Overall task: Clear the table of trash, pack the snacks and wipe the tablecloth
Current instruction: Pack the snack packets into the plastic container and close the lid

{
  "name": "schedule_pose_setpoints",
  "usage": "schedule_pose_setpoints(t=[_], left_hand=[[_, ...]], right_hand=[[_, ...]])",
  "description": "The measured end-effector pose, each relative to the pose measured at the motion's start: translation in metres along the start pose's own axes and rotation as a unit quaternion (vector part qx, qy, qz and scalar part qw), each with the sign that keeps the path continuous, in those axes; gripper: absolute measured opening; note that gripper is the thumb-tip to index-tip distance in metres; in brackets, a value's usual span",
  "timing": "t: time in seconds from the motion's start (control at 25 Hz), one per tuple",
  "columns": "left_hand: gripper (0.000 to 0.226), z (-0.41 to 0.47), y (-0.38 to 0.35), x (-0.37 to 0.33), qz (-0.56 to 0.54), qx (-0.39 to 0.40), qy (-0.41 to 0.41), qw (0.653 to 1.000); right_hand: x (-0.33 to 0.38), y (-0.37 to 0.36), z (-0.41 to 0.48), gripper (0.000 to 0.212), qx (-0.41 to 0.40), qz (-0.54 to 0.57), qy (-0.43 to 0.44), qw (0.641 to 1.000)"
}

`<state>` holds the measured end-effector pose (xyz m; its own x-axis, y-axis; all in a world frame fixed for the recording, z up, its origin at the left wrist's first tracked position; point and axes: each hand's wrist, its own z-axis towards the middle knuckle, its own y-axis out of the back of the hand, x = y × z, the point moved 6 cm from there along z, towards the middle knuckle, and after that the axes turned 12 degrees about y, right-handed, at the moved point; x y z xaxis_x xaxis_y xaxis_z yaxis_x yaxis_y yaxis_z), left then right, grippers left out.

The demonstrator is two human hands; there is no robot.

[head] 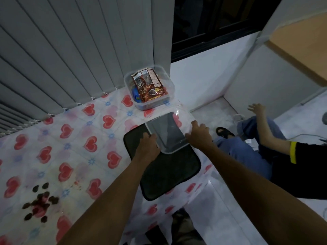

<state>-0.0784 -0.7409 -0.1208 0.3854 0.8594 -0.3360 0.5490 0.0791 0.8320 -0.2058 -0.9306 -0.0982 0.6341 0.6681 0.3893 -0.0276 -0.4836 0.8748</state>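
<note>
A clear plastic lid (167,132) is held between both hands above a dark cloth mat (169,175). My left hand (147,145) grips its left edge and my right hand (200,135) grips its right edge. Beyond it, at the table's far corner, stands a clear plastic container (131,82) with a brown snack packet (148,86) and a blue wrapper (136,94) inside. The tablecloth (74,151) is white with red hearts. A pile of dark crumbs on a reddish stain (39,203) lies at the near left.
Grey vertical blinds (70,50) hang along the table's far side. To the right a person sits on the floor, arm (265,128) stretched out, in blue trousers and a black sandal (223,132). The table's right edge drops to the pale floor.
</note>
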Motion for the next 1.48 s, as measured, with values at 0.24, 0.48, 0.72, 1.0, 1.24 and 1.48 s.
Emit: schedule_pose_setpoints(t=[0.24,0.48,0.72,1.0,1.24,1.48], left_hand=[[0.019,0.002,-0.006,-0.006,0.01,-0.012,-0.026,1.0],[0.035,-0.017,0.04,0.005,-0.06,-0.069,-0.056,0.994],[0.032,-0.03,0.125,-0.008,-0.241,-0.126,-0.054,0.961],[0.036,0.009,0.206,-0.015,-0.311,-0.136,-0.008,0.941],[0.052,0.082,0.222,0.002,-0.385,-0.13,0.132,0.904],[0.06,0.171,0.201,0.038,-0.404,-0.12,0.228,0.878]], right_hand=[[-0.017,0.002,0.004,0.041,-0.016,0.068,-0.013,0.997],[-0.012,0.048,-0.005,0.036,-0.15,0.171,-0.057,0.972],[0.027,0.115,-0.01,0.031,-0.287,0.286,0.061,0.912],[0.087,0.146,0.043,0.031,-0.232,0.397,0.124,0.879],[0.096,0.147,0.12,0.044,-0.182,0.405,0.099,0.89],[0.096,0.128,0.203,0.036,-0.149,0.353,0.081,0.92]])
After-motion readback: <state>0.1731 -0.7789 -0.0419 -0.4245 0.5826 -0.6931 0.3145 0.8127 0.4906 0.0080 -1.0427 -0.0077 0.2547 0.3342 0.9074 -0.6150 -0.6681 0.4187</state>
